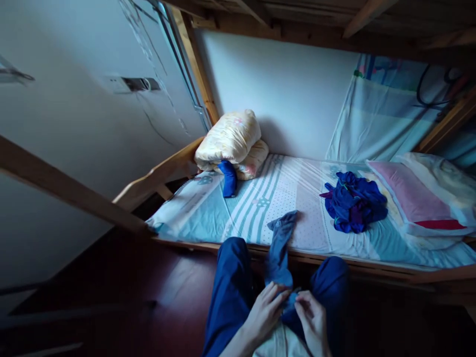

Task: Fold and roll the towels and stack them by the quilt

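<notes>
A grey-blue sock (279, 248) stretches from the bed's front edge down to my lap. My left hand (265, 312) grips its lower end, fingers curled round the cloth. My right hand (313, 320) pinches the same end from the right. Both hands sit between my knees in blue trousers (230, 282). A crumpled blue garment (354, 202) lies further right on the striped sheet (256, 198). A small blue rolled item (228, 178) leans against the folded quilt.
A folded yellow quilt (232, 141) is stacked at the bed's left end. A pink pillow (412, 198) lies at the right. The wooden bed rail (372, 267) runs along the front, and an upper bunk's slats hang overhead. A dark red floor (156, 292) is at lower left.
</notes>
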{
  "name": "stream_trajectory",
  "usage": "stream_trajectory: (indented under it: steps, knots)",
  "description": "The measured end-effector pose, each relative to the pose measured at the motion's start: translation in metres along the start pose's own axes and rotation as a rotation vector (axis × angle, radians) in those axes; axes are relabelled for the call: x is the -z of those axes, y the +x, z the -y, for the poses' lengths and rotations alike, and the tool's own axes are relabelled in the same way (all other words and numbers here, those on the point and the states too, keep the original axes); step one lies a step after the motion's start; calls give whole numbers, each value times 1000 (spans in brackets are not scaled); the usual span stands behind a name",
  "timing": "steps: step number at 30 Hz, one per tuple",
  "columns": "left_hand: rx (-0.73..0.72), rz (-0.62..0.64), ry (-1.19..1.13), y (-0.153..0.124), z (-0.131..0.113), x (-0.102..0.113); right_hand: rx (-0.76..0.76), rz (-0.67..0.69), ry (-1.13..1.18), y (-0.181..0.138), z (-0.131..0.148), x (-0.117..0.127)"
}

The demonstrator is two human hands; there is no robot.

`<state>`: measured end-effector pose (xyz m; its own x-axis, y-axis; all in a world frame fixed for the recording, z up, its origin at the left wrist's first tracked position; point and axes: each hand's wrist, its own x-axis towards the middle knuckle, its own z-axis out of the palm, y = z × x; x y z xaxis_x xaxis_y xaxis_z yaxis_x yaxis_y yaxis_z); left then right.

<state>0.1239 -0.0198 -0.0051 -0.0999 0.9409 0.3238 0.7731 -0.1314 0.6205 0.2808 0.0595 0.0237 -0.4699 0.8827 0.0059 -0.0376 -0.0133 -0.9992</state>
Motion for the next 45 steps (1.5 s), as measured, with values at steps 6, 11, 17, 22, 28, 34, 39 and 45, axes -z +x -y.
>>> stream_trajectory:
  steps: [6,11,17,22,28,34,39,45]
  knots:
    - [28,92,-308,22,-36,10,103,77,-9,5,42,18]
    - [8,92,-444,32,-49,22,184,152,-6,-8,59,17]
    - [15,262,-380,32,-28,33,190,310,-53,-11,73,25]
    - [-8,274,-329,28,-26,40,196,277,-119,-7,79,28]
    - [-23,190,-286,18,-51,61,273,153,-144,-7,76,20]
    - [-34,115,-391,8,-66,80,318,127,-168,-19,83,7]
    - [-184,152,-208,1,-61,99,259,133,-115,-25,96,1]
    - [-129,196,62,-24,-28,120,253,113,-70,-16,110,5]
